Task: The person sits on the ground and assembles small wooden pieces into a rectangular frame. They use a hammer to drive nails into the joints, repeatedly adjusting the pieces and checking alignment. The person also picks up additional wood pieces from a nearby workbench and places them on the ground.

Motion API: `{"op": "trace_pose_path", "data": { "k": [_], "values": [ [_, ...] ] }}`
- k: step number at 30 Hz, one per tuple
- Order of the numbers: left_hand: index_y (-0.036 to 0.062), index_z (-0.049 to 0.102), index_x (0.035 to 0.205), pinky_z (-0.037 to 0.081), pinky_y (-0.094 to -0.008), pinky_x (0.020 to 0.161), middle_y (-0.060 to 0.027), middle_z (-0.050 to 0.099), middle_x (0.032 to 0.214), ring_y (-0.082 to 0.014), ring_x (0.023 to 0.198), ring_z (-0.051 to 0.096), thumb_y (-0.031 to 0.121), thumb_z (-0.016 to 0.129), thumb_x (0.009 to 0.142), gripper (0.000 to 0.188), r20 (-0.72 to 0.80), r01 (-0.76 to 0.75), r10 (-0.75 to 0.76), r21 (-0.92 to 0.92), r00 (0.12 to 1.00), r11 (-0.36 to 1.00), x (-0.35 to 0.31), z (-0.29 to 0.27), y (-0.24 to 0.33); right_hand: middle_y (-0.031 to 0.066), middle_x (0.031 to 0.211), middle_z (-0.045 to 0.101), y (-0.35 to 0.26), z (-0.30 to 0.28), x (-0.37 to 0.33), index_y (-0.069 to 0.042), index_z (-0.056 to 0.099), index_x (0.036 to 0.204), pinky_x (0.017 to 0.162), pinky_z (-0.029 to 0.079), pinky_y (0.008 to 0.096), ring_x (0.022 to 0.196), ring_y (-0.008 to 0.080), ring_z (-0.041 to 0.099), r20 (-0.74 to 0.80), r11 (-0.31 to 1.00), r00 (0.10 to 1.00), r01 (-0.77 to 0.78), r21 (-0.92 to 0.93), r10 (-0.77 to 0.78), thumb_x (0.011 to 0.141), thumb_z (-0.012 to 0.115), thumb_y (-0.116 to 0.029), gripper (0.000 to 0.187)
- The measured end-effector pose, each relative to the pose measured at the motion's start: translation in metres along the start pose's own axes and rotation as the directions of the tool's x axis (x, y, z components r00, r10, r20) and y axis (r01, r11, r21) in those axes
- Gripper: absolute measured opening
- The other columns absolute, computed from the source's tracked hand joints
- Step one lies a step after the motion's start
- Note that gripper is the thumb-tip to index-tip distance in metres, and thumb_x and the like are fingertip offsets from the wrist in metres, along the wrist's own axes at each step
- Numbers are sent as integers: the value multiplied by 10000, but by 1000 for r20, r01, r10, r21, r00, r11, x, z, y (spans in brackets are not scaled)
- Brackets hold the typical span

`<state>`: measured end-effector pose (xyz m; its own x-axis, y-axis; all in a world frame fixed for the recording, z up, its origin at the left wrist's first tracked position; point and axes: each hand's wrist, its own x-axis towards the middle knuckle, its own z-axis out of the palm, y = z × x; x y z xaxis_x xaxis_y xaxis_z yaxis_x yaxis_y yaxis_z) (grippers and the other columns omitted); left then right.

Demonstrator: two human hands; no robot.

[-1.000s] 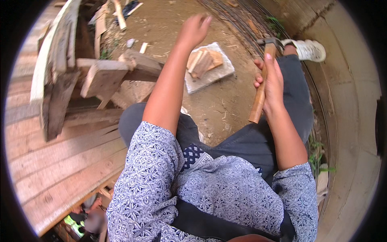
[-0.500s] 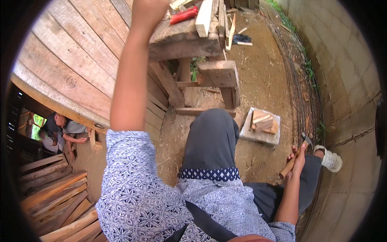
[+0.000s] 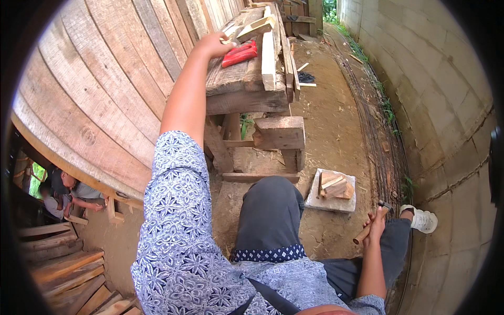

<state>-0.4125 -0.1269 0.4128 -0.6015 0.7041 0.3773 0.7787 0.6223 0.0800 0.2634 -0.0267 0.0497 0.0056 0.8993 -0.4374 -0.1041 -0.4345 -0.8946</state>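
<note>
At the wooden workbench [image 3: 231, 79], the left hand [image 3: 212, 45] is just left of a red handle [image 3: 240, 54], its grip unclear. Near right, the right hand [image 3: 376, 227] grips a hammer [image 3: 362, 234], by the block wall [image 3: 451, 157] bordering the dirt floor [image 3: 336, 126].

There are one hammer [image 3: 361, 235], one red handle [image 3: 240, 54], one bench [image 3: 247, 102] and one slab [image 3: 336, 205].

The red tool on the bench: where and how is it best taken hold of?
Probably grip the red tool around its long body, from above and the near side. It lies on the bench with bare wood in front, while a pale timber strip flanks its right and another wooden piece lies beyond. The left hand is close by.
</note>
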Motion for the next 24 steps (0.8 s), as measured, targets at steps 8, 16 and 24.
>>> {"op": "trace_pose_path", "data": {
  "k": [8, 16, 24],
  "values": [
    [77, 692, 1112, 567, -346, 718, -105, 748, 983, -185, 831, 709, 426, 746, 755, 502, 68, 170, -156, -310, 985, 936, 10, -8, -53, 21, 820, 603, 3, 6, -3, -116, 524, 1146, 464, 452, 248, 496, 87, 488, 27, 999, 999, -17, -42, 19, 959, 641, -499, 442],
    [63, 643, 1091, 547, -248, 536, -54, 677, 844, -119, 624, 642, 349, 559, 946, 332, 94, 348, -425, -743, 900, 572, -20, -10, -52, 29, 833, 609, 1, 8, -5, -113, 515, 1174, 445, 448, 248, 486, 83, 488, 30, 999, 999, -14, -47, 15, 957, 647, -498, 461],
    [47, 630, 1103, 525, -209, 475, -63, 708, 855, -114, 571, 653, 290, 451, 996, 320, 142, 340, -428, -836, 893, 431, -25, -14, -48, 25, 828, 612, 2, 9, -4, -121, 523, 1204, 444, 446, 248, 485, 81, 488, 27, 998, 999, -35, -51, 37, 957, 647, -497, 467]
  ]
}}
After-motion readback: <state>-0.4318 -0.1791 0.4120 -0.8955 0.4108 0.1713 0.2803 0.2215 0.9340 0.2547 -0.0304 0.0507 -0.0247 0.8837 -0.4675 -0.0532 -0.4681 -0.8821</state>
